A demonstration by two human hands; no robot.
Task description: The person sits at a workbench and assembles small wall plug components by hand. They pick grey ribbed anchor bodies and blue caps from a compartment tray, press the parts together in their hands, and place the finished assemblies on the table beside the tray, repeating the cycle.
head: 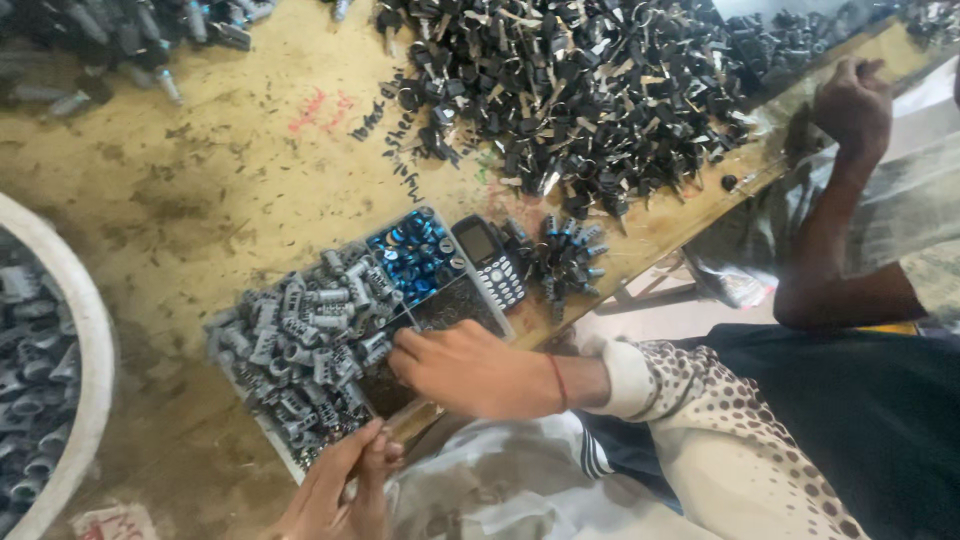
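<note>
Grey metal lock cylinders point(295, 340) lay heaped in the larger compartment of a shallow sorting tray point(268, 432) that sat at the near edge of the scarred wooden worktop point(200, 180), close enough for both hands to work it without stretching. The right hand point(475, 372) lay over the tray's dark, nearly bare compartment, palm down, its fingers point(408, 345) drawn together with the tips touching the edge of the cylinder heap, as if picking one out; whether a piece was already pinched there could not be told. The left hand point(340, 490) gripped the tray's near rim, fingers closed on it, which seemed meant to steady the tray. Beyond the cylinders, in the tray's far compartment, sat small blue rings point(415, 255), kept apart from the grey parts. Just beside the tray lay a dark keypad phone point(488, 262), and past that a small cluster of black-headed keys point(565, 262). Farther back from the tray spread a great pile of black keys point(580, 90). Another person's hand point(852, 100) rested on the worktop's edge well apart from the tray.
</note>
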